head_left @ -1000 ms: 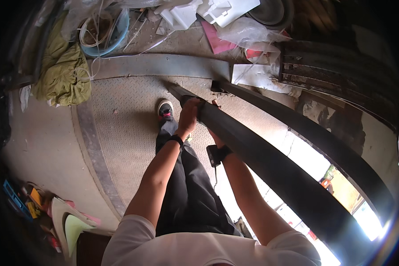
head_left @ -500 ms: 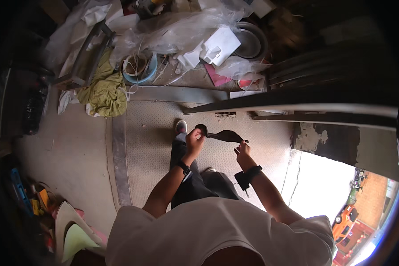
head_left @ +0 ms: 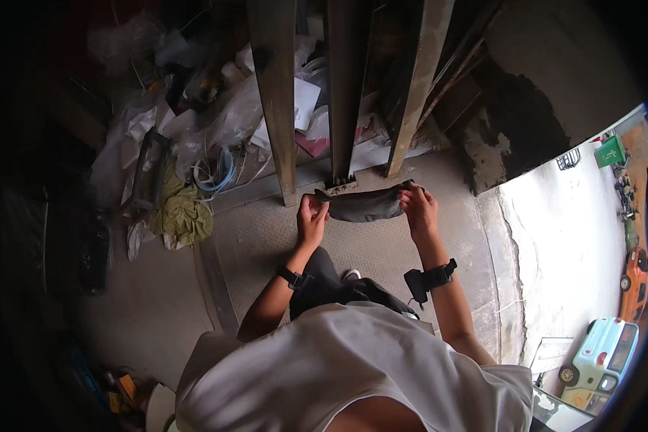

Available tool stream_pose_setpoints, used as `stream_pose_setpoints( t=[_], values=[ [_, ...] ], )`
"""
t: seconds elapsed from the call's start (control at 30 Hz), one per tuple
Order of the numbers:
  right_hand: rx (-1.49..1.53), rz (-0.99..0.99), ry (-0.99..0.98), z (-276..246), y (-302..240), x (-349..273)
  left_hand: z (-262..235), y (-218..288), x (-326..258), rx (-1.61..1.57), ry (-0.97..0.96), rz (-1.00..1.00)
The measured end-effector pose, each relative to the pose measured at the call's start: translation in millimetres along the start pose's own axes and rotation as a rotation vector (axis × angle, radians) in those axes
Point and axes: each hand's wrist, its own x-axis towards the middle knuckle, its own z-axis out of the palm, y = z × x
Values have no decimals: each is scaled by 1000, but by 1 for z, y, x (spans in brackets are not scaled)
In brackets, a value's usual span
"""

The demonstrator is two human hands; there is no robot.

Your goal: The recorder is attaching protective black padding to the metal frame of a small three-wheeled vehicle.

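Two bare hands are raised at the centre of the frame, the left hand (head_left: 312, 218) and the right hand (head_left: 419, 209), and between them they hold one dark grey, floppy piece of rubbery material (head_left: 360, 205). Each forearm carries one black band: one slim black wristband (head_left: 290, 277) on the left, one wider black strap with a small box (head_left: 428, 278) on the right. Three tall, rusty metal beams (head_left: 281, 101) stand upright in the upper middle. One crumpled olive-green cloth (head_left: 183, 216) lies at the left. One white-tipped shoe (head_left: 351, 274) shows below the hands. At the lower right stand two small vehicles: one pale blue (head_left: 599, 360), one orange (head_left: 632, 284).
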Motion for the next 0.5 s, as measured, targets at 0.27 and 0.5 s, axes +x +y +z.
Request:
stream_pose_setpoints(
  t=[0.27, 0.5],
  values=[
    [151, -174, -237, 34, -57, 2, 49, 88, 10, 89, 118, 178],
    [224, -416, -236, 54, -126, 62, 105, 115, 85, 122, 41, 288]
  ],
)
